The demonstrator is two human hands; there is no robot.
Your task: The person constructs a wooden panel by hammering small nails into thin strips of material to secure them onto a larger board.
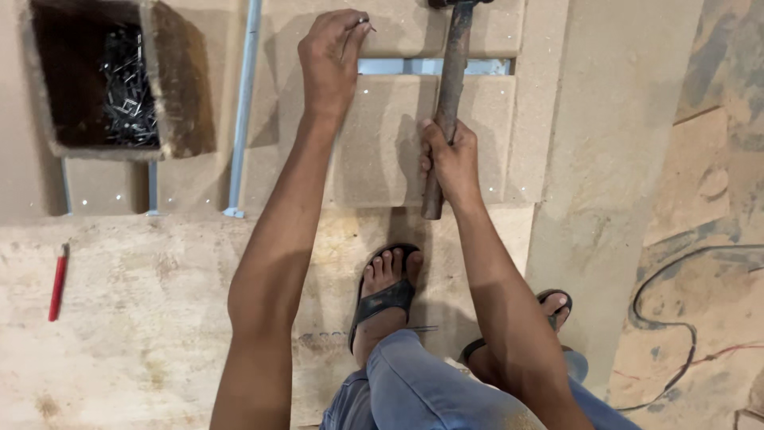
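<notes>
My right hand (452, 159) is wrapped low around the rusty, head-heavy wooden-handled hammer (448, 95) while my left hand (330, 60), at ten o'clock from it, pinches a thin, stiff steel nail (366, 24) over the tan fibreboard panel (382, 143).

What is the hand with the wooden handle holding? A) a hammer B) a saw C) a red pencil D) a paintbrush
A: the right hand grips the wooden handle of a hammer, whose metal head shows at the top edge, while the left hand pinches a small nail against the board.
</notes>
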